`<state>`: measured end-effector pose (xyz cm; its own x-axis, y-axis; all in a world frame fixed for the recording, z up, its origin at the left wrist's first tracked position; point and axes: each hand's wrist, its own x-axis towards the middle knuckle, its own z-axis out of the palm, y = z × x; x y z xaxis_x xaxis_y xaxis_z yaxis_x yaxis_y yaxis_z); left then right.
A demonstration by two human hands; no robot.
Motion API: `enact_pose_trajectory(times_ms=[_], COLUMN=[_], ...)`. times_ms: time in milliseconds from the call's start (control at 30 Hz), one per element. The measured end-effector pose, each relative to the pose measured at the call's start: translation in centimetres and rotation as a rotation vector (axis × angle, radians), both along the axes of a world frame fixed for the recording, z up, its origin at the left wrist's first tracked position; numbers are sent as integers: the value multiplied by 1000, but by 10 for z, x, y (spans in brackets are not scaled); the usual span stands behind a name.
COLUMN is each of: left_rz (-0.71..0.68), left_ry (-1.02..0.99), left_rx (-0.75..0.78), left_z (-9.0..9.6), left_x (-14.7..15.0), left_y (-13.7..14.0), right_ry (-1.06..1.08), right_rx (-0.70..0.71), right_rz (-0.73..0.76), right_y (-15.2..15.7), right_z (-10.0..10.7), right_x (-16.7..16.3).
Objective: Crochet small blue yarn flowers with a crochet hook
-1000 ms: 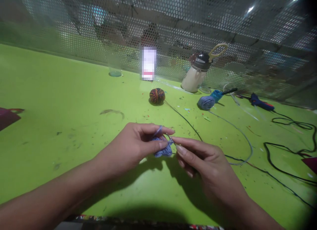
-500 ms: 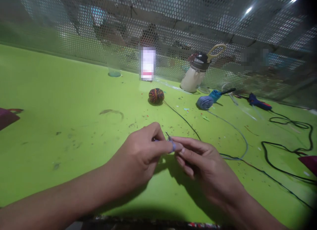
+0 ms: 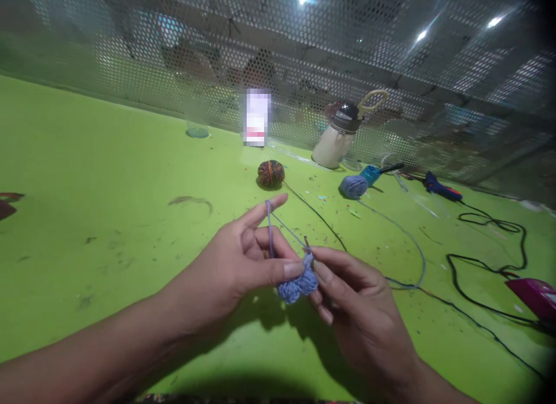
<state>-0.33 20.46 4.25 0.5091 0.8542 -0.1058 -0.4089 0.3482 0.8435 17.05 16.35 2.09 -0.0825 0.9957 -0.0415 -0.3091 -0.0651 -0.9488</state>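
A small blue crochet piece [image 3: 292,289] is pinched between thumb and fingers of my left hand [image 3: 243,256]. Blue yarn [image 3: 270,230] loops around that hand's raised index finger and runs down to the work. My right hand [image 3: 360,299] grips a crochet hook [image 3: 306,240], whose metal tip pokes up at the top of the piece; the rest of it is hidden by my fingers. Beyond the hands lie a blue yarn ball [image 3: 353,187], its strand curving to the right, and a multicoloured yarn ball [image 3: 271,174] with a dark strand passing behind my right hand.
On the green table [image 3: 108,189], a lit phone [image 3: 257,117] leans against a perforated screen [image 3: 208,62]. A bottle [image 3: 334,143], a blue container [image 3: 370,175] and a glue gun [image 3: 443,188] with a black cord stand to the right. A magenta object [image 3: 534,297] lies at the right edge.
My left index finger has lifted and straightened, drawing the blue yarn taut. The crochet piece, mostly covered before, now shows below my fingers. The view has shifted slightly.
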Motion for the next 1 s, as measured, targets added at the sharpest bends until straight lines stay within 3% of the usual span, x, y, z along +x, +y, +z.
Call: enact_pose_trajectory(times_ms=[167, 400, 567, 667, 833, 900, 1000], left_rz=[8, -21, -14, -23, -18, -17, -23], left_ry=[-1, 15, 16, 19, 16, 21, 17], left_rx=[-6, -29, -14, 8, 49, 54, 55], left_z=[1, 2, 3, 3, 0, -1, -1], left_x=[-4, -5, -6, -7, -9, -9, -9], left_y=[0, 1, 0, 0, 2, 2, 2], right_ry=[-195, -555, -683, -625, -312, -264, -291], right_rx=[53, 325, 469, 392, 0, -36, 27], right_rz=[30, -97, -111, -32, 180, 179, 107], right_y=[-1, -2, -1, 0, 1, 0, -2], right_z=[-3, 2, 11, 17, 17, 16, 16], right_x=[9, 15, 18, 20, 23, 23, 20])
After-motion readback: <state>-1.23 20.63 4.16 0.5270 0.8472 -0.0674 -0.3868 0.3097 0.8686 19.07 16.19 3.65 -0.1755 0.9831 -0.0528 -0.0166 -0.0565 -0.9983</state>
